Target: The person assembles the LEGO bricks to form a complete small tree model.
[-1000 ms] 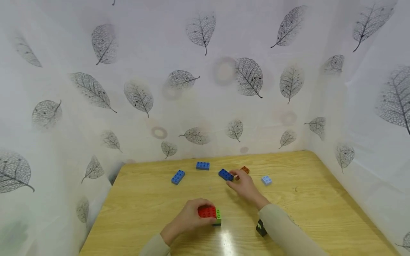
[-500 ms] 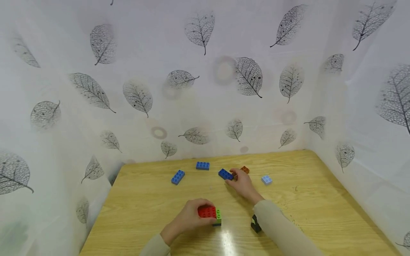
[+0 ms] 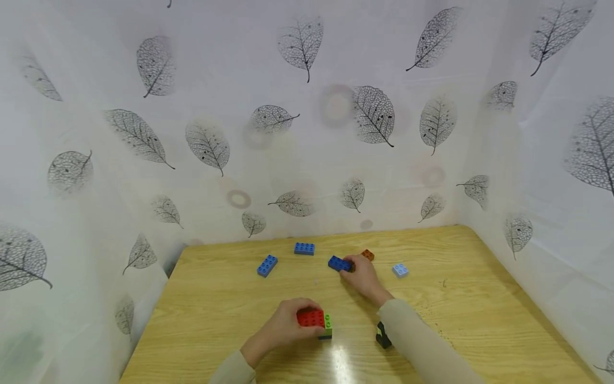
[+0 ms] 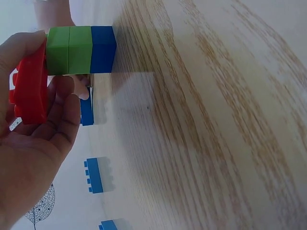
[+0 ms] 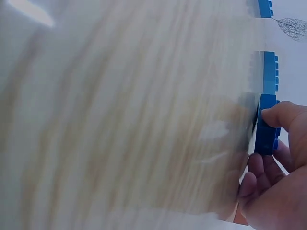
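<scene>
My left hand (image 3: 283,326) grips a red brick (image 3: 310,318) on top of a small stack. In the left wrist view, two green bricks (image 4: 69,50) and a blue brick (image 4: 103,49) make up the layers under the red one, which juts out past them. My right hand (image 3: 362,278) reaches farther over the table and pinches a dark blue brick (image 3: 338,263) at its near end. In the right wrist view the thumb lies on the side of that brick (image 5: 266,132); the far-side fingers are partly hidden.
Two lighter blue bricks, one angled (image 3: 267,265) and one straight (image 3: 304,248), lie at the back left. An orange-brown brick (image 3: 368,255) sits just behind my right hand, a pale blue brick (image 3: 400,270) to its right. A black object (image 3: 382,336) shows beside the right sleeve.
My right fingers have come in around the dark blue brick, which has turned slightly. The right forearm has shifted a little left. The left hand and its stack stay put.
</scene>
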Tool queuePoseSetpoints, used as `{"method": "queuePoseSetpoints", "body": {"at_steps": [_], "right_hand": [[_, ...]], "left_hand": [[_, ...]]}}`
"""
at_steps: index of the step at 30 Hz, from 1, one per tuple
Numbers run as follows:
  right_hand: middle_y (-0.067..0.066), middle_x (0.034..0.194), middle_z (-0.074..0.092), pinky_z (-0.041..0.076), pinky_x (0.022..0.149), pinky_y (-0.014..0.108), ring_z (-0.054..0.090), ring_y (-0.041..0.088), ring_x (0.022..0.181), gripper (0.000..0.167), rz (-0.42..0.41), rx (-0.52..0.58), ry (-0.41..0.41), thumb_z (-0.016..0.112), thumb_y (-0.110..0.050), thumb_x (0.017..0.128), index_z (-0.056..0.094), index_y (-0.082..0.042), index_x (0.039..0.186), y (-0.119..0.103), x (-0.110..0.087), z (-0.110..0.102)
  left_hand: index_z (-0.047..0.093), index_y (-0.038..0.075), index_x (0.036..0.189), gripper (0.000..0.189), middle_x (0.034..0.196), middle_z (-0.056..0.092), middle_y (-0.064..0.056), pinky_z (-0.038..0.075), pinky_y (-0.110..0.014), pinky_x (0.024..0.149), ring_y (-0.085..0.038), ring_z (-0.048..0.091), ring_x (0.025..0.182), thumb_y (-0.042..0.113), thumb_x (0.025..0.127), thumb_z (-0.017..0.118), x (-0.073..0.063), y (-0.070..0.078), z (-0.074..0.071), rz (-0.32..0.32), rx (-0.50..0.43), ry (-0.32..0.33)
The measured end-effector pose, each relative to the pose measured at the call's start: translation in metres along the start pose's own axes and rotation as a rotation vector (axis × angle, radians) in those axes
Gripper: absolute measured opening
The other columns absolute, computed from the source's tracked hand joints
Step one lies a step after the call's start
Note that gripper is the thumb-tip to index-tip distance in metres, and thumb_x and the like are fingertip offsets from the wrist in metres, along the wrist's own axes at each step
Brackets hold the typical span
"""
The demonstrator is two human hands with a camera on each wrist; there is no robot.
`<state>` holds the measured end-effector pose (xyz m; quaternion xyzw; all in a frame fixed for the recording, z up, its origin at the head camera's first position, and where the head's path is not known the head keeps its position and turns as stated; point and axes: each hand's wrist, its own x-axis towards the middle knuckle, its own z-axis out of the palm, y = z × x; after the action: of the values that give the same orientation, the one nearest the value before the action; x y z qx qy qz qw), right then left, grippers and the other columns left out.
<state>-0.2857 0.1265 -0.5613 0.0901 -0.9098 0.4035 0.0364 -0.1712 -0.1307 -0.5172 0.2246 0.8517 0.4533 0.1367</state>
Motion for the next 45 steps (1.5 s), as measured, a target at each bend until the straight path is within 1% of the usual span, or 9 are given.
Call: {"method": "queuePoseSetpoints", "body": {"at_steps": [6,12,17,23,26,33,35,40,45], "right_hand": [[0.017,0.119,0.069,0.052,0.082,0.038,0.061,0.022,0.094,0.037,0.015,0.064,-0.027,0.078,-0.01,0.091,0.07,0.0,0.125,0.002,-0.002,-0.006],[0.016,0.121,0.069,0.053,0.085,0.04,0.062,0.022,0.098,0.036,0.008,0.094,-0.058,0.077,-0.009,0.092,0.07,-0.001,0.127,-0.002,-0.01,-0.015],[0.014,0.122,0.069,0.055,0.088,0.043,0.064,0.024,0.103,0.036,-0.002,0.098,-0.09,0.078,-0.008,0.091,0.07,-0.002,0.126,-0.008,-0.018,-0.024],[0.008,0.12,0.069,0.053,0.091,0.039,0.062,0.02,0.105,0.036,-0.016,0.078,-0.142,0.079,-0.011,0.091,0.071,-0.007,0.126,-0.013,-0.027,-0.033],[0.006,0.119,0.069,0.052,0.087,0.035,0.061,0.02,0.104,0.036,-0.055,0.079,-0.16,0.079,-0.012,0.091,0.071,-0.008,0.125,-0.016,-0.033,-0.038],[0.002,0.111,0.066,0.049,0.073,0.025,0.061,0.027,0.1,0.034,-0.204,0.081,-0.212,0.079,-0.016,0.093,0.071,-0.01,0.125,-0.023,-0.048,-0.051],[0.0,0.109,0.066,0.048,0.073,0.024,0.061,0.029,0.099,0.033,-0.216,0.093,-0.228,0.079,-0.017,0.093,0.071,-0.012,0.124,-0.026,-0.052,-0.054],[-0.004,0.11,0.066,0.049,0.075,0.024,0.062,0.025,0.098,0.032,-0.227,0.08,-0.249,0.08,-0.015,0.09,0.072,-0.015,0.121,-0.036,-0.063,-0.059],[-0.003,0.111,0.067,0.049,0.077,0.023,0.062,0.021,0.097,0.033,-0.246,0.09,-0.268,0.081,-0.016,0.089,0.072,-0.016,0.12,-0.038,-0.073,-0.063]], "left_hand": [[0.072,0.012,0.126,0.046,0.121,0.072,0.003,0.051,-0.023,0.085,-0.004,0.061,0.1,0.039,0.091,0.083,-0.001,0.0,0.0,0.006,-0.006,0.0],[0.072,0.012,0.126,0.046,0.121,0.073,0.001,0.051,-0.023,0.085,-0.004,0.062,0.1,0.039,0.091,0.083,-0.001,0.0,-0.001,0.014,-0.005,-0.002],[0.072,0.014,0.127,0.045,0.122,0.072,0.003,0.051,-0.023,0.085,-0.005,0.061,0.101,0.04,0.091,0.083,0.0,-0.001,-0.001,-0.005,-0.012,-0.013],[0.073,0.014,0.126,0.044,0.121,0.072,0.004,0.052,-0.024,0.085,-0.005,0.061,0.1,0.038,0.091,0.084,0.001,-0.001,-0.001,-0.012,-0.013,-0.014],[0.072,0.015,0.126,0.043,0.121,0.072,0.005,0.051,-0.024,0.086,-0.005,0.061,0.1,0.038,0.091,0.083,0.001,0.0,-0.002,-0.019,-0.01,-0.016],[0.072,0.015,0.126,0.043,0.12,0.072,0.005,0.052,-0.024,0.085,-0.007,0.061,0.1,0.037,0.091,0.083,0.001,0.002,-0.002,-0.031,-0.015,-0.026],[0.072,0.015,0.126,0.043,0.12,0.072,0.005,0.052,-0.024,0.085,-0.007,0.061,0.1,0.038,0.091,0.083,0.001,0.002,-0.002,-0.038,-0.013,-0.026],[0.073,0.015,0.126,0.043,0.119,0.072,0.005,0.052,-0.024,0.084,-0.007,0.061,0.1,0.037,0.091,0.084,0.001,0.001,-0.001,-0.04,-0.013,-0.023],[0.073,0.015,0.126,0.042,0.118,0.072,0.006,0.052,-0.024,0.085,-0.007,0.061,0.099,0.037,0.091,0.083,0.002,0.0,-0.001,-0.03,-0.014,-0.024]]}}
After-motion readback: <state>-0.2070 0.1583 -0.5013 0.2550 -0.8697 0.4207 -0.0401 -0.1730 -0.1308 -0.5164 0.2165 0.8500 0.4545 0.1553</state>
